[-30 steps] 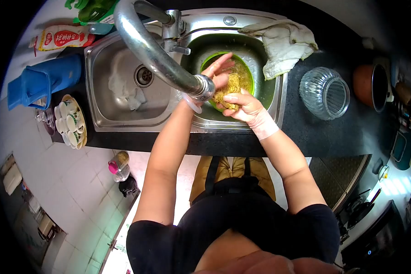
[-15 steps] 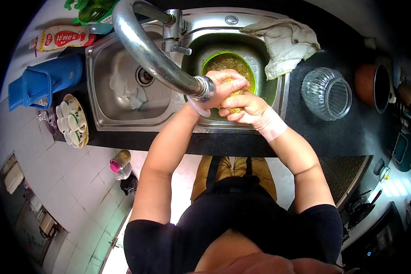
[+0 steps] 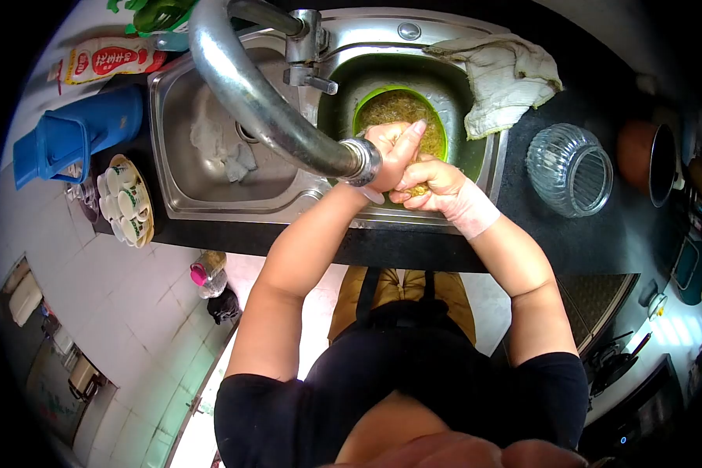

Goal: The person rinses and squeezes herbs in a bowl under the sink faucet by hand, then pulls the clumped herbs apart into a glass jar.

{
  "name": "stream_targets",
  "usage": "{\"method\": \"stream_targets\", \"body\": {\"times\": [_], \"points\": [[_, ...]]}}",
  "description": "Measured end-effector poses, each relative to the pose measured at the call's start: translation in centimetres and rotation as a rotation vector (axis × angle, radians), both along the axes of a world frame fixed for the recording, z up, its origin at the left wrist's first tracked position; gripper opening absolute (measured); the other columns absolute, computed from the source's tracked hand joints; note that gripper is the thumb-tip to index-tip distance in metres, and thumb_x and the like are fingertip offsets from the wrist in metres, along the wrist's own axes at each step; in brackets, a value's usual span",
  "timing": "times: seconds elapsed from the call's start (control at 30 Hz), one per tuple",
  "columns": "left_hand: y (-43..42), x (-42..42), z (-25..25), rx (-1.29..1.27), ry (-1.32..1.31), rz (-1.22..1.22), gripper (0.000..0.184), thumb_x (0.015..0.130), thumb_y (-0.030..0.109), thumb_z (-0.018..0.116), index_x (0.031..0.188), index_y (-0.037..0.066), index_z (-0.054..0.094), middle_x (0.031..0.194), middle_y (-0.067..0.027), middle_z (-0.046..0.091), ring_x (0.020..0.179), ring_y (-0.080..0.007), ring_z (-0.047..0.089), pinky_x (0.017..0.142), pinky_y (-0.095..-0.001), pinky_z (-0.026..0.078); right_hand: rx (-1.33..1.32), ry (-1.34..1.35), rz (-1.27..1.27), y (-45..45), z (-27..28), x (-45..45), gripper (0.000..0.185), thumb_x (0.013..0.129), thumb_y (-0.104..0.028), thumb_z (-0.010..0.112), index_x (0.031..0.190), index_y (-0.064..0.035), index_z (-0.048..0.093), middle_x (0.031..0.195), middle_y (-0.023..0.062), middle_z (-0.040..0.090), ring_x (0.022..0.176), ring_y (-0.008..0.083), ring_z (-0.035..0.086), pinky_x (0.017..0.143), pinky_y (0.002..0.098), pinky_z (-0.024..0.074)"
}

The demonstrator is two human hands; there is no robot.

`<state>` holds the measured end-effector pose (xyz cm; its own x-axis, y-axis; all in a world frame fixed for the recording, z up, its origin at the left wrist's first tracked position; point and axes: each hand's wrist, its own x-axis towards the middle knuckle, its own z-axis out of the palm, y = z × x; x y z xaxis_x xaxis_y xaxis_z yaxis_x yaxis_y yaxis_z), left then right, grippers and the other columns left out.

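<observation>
While the left hand and right hand clamp together on a yellow, stringy clump at the round green basin, open room separates its far rim from the grey steel sink.

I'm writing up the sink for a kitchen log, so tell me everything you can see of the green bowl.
The green bowl is round, with a bright, smooth rim that looks like plastic. It sits in the right-hand basin and holds murky yellow-brown contents. The left hand and right hand hide its near side; whether they touch it cannot be told.
</observation>
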<state>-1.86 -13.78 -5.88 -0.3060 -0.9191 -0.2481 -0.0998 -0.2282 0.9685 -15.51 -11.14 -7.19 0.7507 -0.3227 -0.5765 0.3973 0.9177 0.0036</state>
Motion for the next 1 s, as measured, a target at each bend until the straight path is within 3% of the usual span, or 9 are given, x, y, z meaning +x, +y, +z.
{"method": "stream_targets", "body": {"times": [0.37, 0.47, 0.5, 0.6, 0.63, 0.7, 0.73, 0.87, 1.0], "points": [[-0.1, -0.5, -2.8, 0.104, 0.040, 0.161, 0.034, 0.093, 0.018, 0.049, 0.063, 0.002, 0.052, 0.058, -0.0001, 0.048, 0.056, -0.0071, 0.042, 0.052, -0.0238, 0.035, -0.022, -0.033, 0.017, -0.5, -3.5, -0.4, 0.022, 0.074, 0.003, 0.057, 0.095, -0.0024, 0.050, 0.078, 0.0136, 0.057, 0.062, 0.0203, 0.056, 0.037, 0.0218, 0.0388], [-0.7, -1.0, -2.1, 0.131, 0.114, 0.416, 0.033, 0.093, 0.022, 0.052, 0.067, 0.002, 0.054, 0.063, -0.0014, 0.052, 0.059, -0.0090, 0.046, 0.056, -0.0238, 0.038, -0.271, 0.156, 0.069, -2.2, -1.0, -1.3, 0.062, 0.081, -0.011, 0.063, 0.133, -0.0157, 0.030, 0.102, 0.0137, 0.057, 0.083, 0.0290, 0.063, 0.062, 0.0430, 0.0566], [-1.0, -1.2, -1.5, 0.123, 0.109, 0.534, 0.033, 0.092, 0.023, 0.053, 0.067, 0.002, 0.054, 0.063, -0.0014, 0.052, 0.059, -0.0094, 0.046, 0.057, -0.0239, 0.038, -0.320, 0.084, 0.002, -2.3, -0.5, -1.5, 0.073, 0.084, -0.023, 0.063, 0.141, -0.0216, 0.019, 0.125, 0.0165, 0.045, 0.100, 0.0297, 0.058, 0.075, 0.0534, 0.0522], [-0.9, -1.0, -1.4, 0.048, 0.003, 0.617, 0.028, 0.091, 0.020, 0.054, 0.069, 0.003, 0.055, 0.066, -0.0023, 0.055, 0.061, -0.0103, 0.049, 0.059, -0.0254, 0.040, -0.241, 0.247, -0.344, -1.6, -0.2, -1.6, 0.070, 0.088, -0.048, 0.049, 0.144, -0.0214, 0.015, 0.144, 0.0159, 0.017, 0.121, 0.0300, 0.040, 0.091, 0.0585, 0.0388], [-0.4, -1.0, -1.1, -0.014, -0.098, 0.563, 0.024, 0.089, 0.016, 0.055, 0.069, 0.003, 0.055, 0.066, -0.0037, 0.056, 0.060, -0.0123, 0.050, 0.059, -0.0257, 0.041, -0.139, 0.260, -0.453, -1.4, 0.4, -0.9, 0.066, 0.090, -0.048, 0.046, 0.141, -0.0144, 0.023, 0.137, 0.0156, 0.033, 0.113, 0.0270, 0.048, 0.092, 0.0523, 0.0401], [0.2, -1.7, -0.6, -0.800, -0.358, 0.323, 0.015, 0.082, 0.005, 0.058, 0.067, 0.004, 0.055, 0.067, -0.0073, 0.056, 0.061, -0.0192, 0.052, 0.060, -0.0281, 0.041, 0.041, 0.119, -0.570, -1.2, 0.9, 0.7, 0.057, 0.091, -0.046, 0.045, 0.130, -0.0042, 0.040, 0.120, 0.0139, 0.052, 0.104, 0.0229, 0.055, 0.093, 0.0437, 0.0414], [0.5, -2.0, 0.8, -0.907, -0.358, 0.261, 0.010, 0.074, -0.001, 0.061, 0.067, 0.004, 0.056, 0.068, -0.0098, 0.056, 0.062, -0.0254, 0.053, 0.061, -0.0313, 0.042, 0.097, 0.251, -0.618, -1.4, 0.8, 1.7, 0.049, 0.093, -0.041, 0.042, 0.115, 0.0013, 0.052, 0.102, 0.0118, 0.062, 0.095, 0.0204, 0.059, 0.091, 0.0358, 0.0432], [1.3, -1.9, 2.4, -1.050, -0.238, 0.068, 0.010, 0.069, 0.008, 0.066, 0.066, 0.008, 0.057, 0.068, -0.0078, 0.054, 0.066, -0.0262, 0.053, 0.063, -0.0373, 0.043, 0.014, 0.022, -0.561, 0.7, -4.8, 1.8, 0.024, 0.093, -0.027, 0.047, 0.081, -0.0081, 0.054, 0.080, 0.0033, 0.057, 0.075, 0.0123, 0.055, 0.073, 0.0250, 0.0457], [1.5, -2.4, 2.8, -1.120, -0.210, 0.046, 0.024, 0.062, 0.021, 0.072, 0.056, 0.011, 0.051, 0.064, -0.0039, 0.050, 0.064, -0.0246, 0.052, 0.061, -0.0382, 0.042, 0.117, 0.303, -0.549, -0.3, 3.2, 1.8, 0.018, 0.092, -0.021, 0.047, 0.080, -0.0100, 0.054, 0.070, -0.0015, 0.052, 0.064, 0.0091, 0.051, 0.063, 0.0235, 0.0429]]}}
